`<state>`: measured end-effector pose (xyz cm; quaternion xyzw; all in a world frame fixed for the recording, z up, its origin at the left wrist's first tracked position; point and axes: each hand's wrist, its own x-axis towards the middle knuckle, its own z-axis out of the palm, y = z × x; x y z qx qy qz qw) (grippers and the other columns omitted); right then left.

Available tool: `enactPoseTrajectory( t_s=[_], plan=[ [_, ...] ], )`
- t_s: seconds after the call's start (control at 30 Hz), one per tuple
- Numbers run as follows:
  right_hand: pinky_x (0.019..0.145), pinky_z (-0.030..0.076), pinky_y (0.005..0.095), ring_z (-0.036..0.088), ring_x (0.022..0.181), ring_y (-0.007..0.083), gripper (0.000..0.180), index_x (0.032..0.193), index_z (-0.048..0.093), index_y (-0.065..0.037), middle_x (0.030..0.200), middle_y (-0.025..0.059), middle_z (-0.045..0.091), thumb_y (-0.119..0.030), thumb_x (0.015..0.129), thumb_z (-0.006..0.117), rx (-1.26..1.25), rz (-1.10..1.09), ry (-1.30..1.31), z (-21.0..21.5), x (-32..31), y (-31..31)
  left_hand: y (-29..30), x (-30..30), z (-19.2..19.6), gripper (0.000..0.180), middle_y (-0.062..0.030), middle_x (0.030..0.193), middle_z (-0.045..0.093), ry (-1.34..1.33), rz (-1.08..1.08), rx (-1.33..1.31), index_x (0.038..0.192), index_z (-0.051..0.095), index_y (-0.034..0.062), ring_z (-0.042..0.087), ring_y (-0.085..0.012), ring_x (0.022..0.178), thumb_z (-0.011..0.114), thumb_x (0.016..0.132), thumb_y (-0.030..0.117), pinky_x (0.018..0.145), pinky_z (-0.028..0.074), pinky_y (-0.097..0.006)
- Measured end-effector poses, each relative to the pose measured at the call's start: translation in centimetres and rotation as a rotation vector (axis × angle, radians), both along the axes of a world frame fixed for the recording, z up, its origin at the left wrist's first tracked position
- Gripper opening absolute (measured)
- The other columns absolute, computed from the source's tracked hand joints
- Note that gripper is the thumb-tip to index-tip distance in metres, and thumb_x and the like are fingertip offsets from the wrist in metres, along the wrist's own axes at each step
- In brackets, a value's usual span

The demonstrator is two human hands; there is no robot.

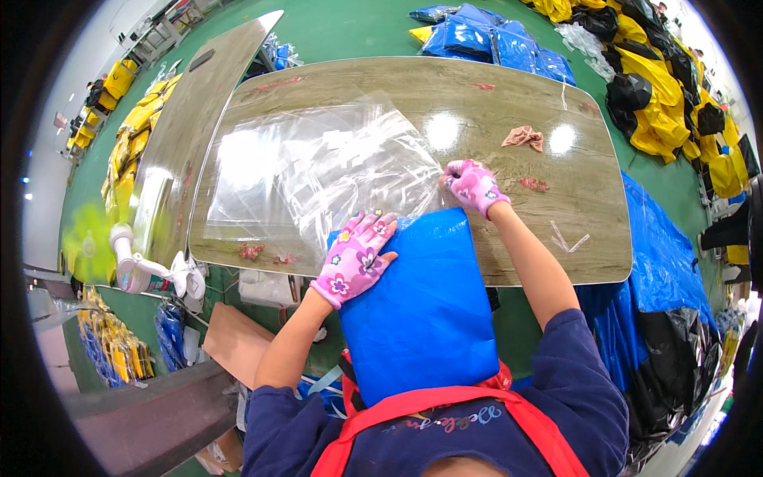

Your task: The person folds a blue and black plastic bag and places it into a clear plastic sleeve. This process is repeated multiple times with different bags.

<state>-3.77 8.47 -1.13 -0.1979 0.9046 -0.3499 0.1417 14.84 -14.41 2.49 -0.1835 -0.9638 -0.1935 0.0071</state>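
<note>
A folded blue plastic sheet [421,318] lies against my front, its far end on the table [524,222]. My left hand [359,258], in a pink flowered glove with bare fingertips, rests flat and open on its upper left part. Clear plastic bags [350,159] lie spread over the table just past the blue sheet. Beyond the sheet's far right corner, my right hand [474,184], gloved alike, is closed with its fingertips at the right edge of the clear plastic. The fingers pinch that edge.
A crumpled brownish cloth [523,137] lies on the table at the right. Blue bundles [501,40] sit on the floor past the far edge; yellow and black piles [660,111] stand at the far right. A small white fan [127,254] is left of the table.
</note>
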Motion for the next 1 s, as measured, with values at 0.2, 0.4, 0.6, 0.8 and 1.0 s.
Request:
enactPoseTrajectory(
  t_s=[0.2,0.4,0.6,0.8,1.0],
  plan=[
    [0.071,0.051,0.0329,0.064,0.084,0.0165,0.033,0.105,0.059,-0.006,0.093,0.0052,0.066,-0.037,0.094,0.06,-0.689,-0.026,-0.579,0.7,1.8,3.0,0.1,0.3,-0.6,0.051,-0.0128,0.14,0.049,0.037,0.027,0.054,0.135,0.049,0.007,0.043,-0.0337,0.13,0.058,0.092,0.032,0.112,0.028,-0.044],
    [0.08,0.05,0.0357,0.061,0.095,0.0212,0.035,0.112,0.065,-0.008,0.108,0.0069,0.063,-0.035,0.089,0.067,-0.117,0.151,-0.199,2.3,2.9,4.5,0.4,0.4,-1.5,0.046,-0.011,0.139,0.05,0.07,0.018,0.074,0.131,0.054,0.0077,0.045,-0.0325,0.129,0.058,0.092,0.03,0.111,0.031,-0.043],
    [0.086,0.048,0.0393,0.059,0.099,0.0305,0.016,0.099,0.072,-0.013,0.111,0.0099,0.062,-0.018,0.085,0.066,-0.102,0.01,0.38,1.0,4.6,3.2,0.6,0.6,-1.4,0.042,-0.0082,0.138,0.052,0.116,0.043,0.082,0.128,0.057,0.0079,0.047,-0.0321,0.127,0.06,0.091,0.027,0.109,0.034,-0.043],
    [0.076,0.049,0.0282,0.058,0.087,0.0121,0.04,0.106,0.066,-0.003,0.093,0.0034,0.063,-0.041,0.094,0.06,-0.336,0.017,-0.481,1.6,4.8,4.6,0.4,1.4,-1.3,0.042,-0.0072,0.138,0.052,0.154,0.038,0.102,0.127,0.057,0.0081,0.048,-0.0323,0.126,0.064,0.088,0.023,0.109,0.034,-0.043],
    [0.069,0.05,0.0295,0.059,0.082,0.0101,0.045,0.105,0.066,0.0,0.091,0.0014,0.066,-0.038,0.084,0.075,-0.318,0.271,-0.607,3.2,4.4,5.4,0.6,1.9,-0.7,0.048,-0.01,0.138,0.052,0.198,0.034,0.114,0.129,0.055,0.0061,0.048,-0.0338,0.126,0.065,0.085,0.023,0.109,0.034,-0.044]
  ],
)
